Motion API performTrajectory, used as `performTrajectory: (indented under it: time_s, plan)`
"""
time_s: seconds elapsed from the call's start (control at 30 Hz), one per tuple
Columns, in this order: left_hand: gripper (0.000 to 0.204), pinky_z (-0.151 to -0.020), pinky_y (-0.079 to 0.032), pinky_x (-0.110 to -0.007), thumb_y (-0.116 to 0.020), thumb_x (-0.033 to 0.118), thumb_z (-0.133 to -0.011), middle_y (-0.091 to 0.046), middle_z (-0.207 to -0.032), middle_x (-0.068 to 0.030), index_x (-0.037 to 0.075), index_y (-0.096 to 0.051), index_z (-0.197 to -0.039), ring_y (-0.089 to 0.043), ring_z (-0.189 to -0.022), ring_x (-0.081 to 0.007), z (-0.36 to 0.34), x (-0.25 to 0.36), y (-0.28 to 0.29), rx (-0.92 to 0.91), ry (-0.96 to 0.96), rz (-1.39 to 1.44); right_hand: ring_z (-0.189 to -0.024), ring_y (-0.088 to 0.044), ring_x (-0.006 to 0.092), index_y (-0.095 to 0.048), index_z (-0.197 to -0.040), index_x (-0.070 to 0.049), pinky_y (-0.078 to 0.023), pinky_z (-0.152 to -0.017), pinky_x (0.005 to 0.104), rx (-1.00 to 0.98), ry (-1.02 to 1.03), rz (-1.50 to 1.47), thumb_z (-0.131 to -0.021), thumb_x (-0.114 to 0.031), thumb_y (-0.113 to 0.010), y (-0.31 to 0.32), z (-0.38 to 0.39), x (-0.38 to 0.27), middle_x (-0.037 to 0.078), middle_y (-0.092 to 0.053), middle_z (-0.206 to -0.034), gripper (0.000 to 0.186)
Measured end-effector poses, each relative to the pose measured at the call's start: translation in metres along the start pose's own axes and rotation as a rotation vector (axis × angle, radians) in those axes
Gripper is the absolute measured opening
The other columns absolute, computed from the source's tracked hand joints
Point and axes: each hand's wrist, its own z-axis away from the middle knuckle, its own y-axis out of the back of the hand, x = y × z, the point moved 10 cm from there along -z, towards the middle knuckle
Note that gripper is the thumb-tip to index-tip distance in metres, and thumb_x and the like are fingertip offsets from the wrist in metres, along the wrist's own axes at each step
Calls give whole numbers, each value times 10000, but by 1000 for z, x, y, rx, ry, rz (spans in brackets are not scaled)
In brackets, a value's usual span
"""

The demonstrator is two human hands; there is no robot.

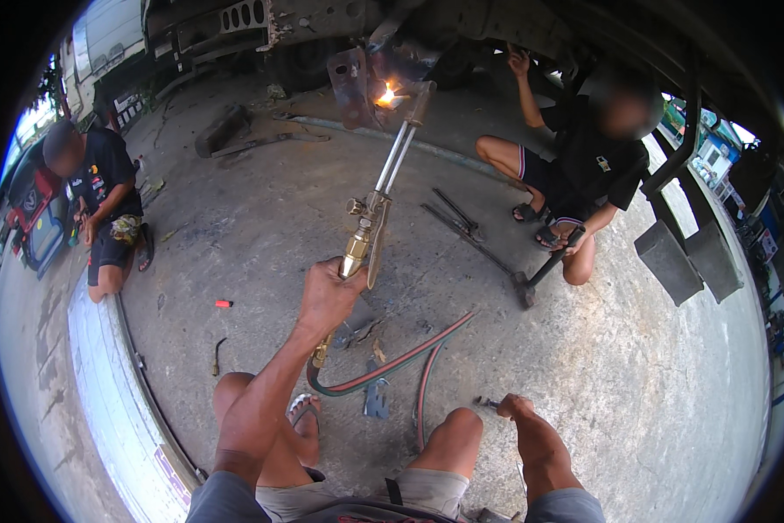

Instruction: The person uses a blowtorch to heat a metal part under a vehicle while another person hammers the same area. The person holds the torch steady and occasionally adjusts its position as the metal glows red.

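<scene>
My left hand (pixel 329 295) is wrapped round the grip of a brass cutting torch (pixel 376 213), held out in front of me. Twin tubes run up to the torch head, beside which a bright orange flame (pixel 389 94) burns against a metal bracket (pixel 348 87) under the vehicle. From the torch's lower end, red and green hoses (pixel 392 362) loop to the ground. Low on the right, my right hand (pixel 516 406) is closed on a small metal tool (pixel 488 402); only its end sticks out, so its kind is unclear.
A co-worker (pixel 597 148) crouches at the right with a hammer (pixel 540 272), one arm raised to the vehicle frame. Another person (pixel 100 192) kneels at the left. Long metal bars (pixel 466 231), a red lighter-like piece (pixel 224 303) and a long pipe (pixel 392 135) lie on the concrete.
</scene>
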Motion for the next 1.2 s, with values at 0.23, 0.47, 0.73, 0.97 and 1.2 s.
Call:
performTrajectory:
  time_s: [0.23, 0.47, 0.73, 0.97, 1.2]
  plan:
    - [379, -398, -380, -283, -803, 300, -954, -514, -533, 24, 61, -612, -731, -490, -422, -64, 0, 1, -2, -5, -3, 10, -1428, -547, 256, -646, -1442, -149, -504, -1105, 410, 5, -8, -34, -967, -256, -612, 0, -3, 4, 82, -590, -1531, 488]
    - [376, -396, -377, -286, -800, 293, -958, -513, -528, 19, 48, -621, -736, -488, -418, -67, 1, 0, 1, 5, -1, -9, -1429, -546, 261, -653, -1436, -150, -500, -1111, 411, -4, -3, -31, -964, -251, -615, 1, -9, 4, 84, -589, -1532, 484]
    - [373, -394, -377, -284, -801, 297, -958, -517, -530, 19, 46, -625, -745, -494, -418, -68, 1, -4, 3, 11, -3, -22, -1434, -540, 262, -650, -1440, -154, -506, -1106, 420, -9, -31, -11, -971, -251, -614, 4, -16, 3, 80, -583, -1538, 481]
    - [334, -493, -368, -343, -726, 236, -922, -467, -582, 11, -3, -613, -719, -421, -573, -70, 4, -1, 6, 49, 18, -54, -1401, -575, 246, -679, -1405, -155, -518, -1090, 399, 4, -28, 7, -963, -255, -629, 8, -10, 4, 78, -627, -1489, 456]
    - [353, -435, -381, -300, -772, 275, -943, -501, -562, 16, 22, -614, -753, -469, -487, -66, 3, 0, 5, 45, -29, -64, -1351, -621, 249, -716, -1356, -164, -540, -1053, 395, -1, -46, 1, -957, -257, -637, 11, -6, 6, 70, -673, -1432, 417]
